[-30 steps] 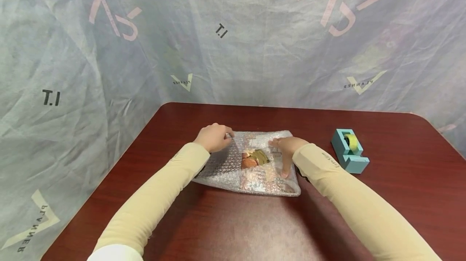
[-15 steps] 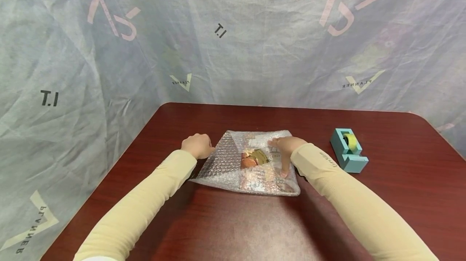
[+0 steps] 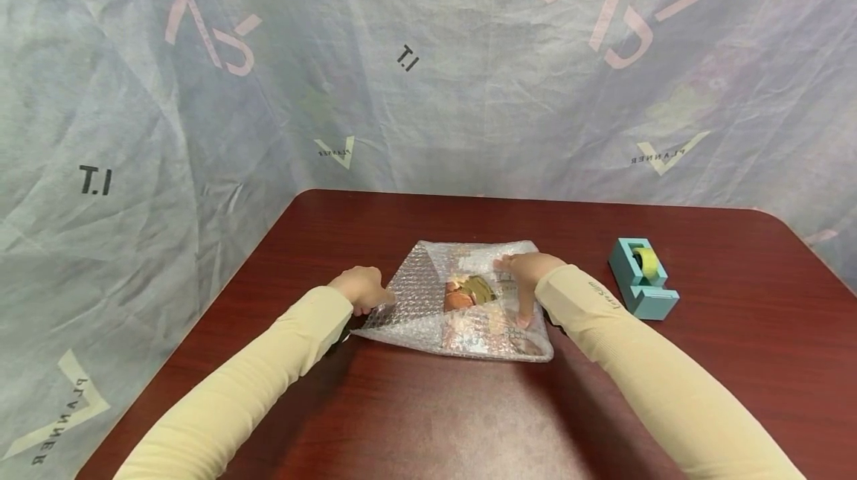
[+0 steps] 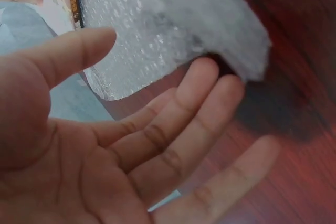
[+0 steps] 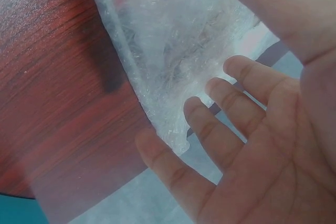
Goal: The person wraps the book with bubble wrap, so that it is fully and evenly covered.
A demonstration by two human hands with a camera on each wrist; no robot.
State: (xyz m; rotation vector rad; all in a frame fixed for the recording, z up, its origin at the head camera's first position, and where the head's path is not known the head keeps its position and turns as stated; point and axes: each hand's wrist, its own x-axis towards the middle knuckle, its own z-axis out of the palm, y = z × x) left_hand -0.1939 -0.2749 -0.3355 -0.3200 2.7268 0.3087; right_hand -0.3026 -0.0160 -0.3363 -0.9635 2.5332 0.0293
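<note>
On the table lies a sheet of bubble wrap [image 3: 413,290], folded over a flat printed item [image 3: 472,292] that shows through it. Its left end tapers and lies loose. At this left end is my left hand [image 3: 362,289]; in the left wrist view its fingers [image 4: 198,83] are loosely extended at the wrap's edge, with the thumb apart. My right hand [image 3: 532,277] rests spread over the right end of the wrapped item. In the right wrist view, the fingers [image 5: 210,129] reach along the wrap's edge without curling round it.
A teal tape dispenser [image 3: 643,279] with a yellow roll of tape [image 3: 646,262] stands to the right of the wrapped item. The dark red table [image 3: 428,413] has rounded far corners. A grey printed cloth [image 3: 428,108] hangs behind it.
My left hand has moved from the top of the wrap, left and toward me, to its left edge. The right hand and the wrapped item stay in place.
</note>
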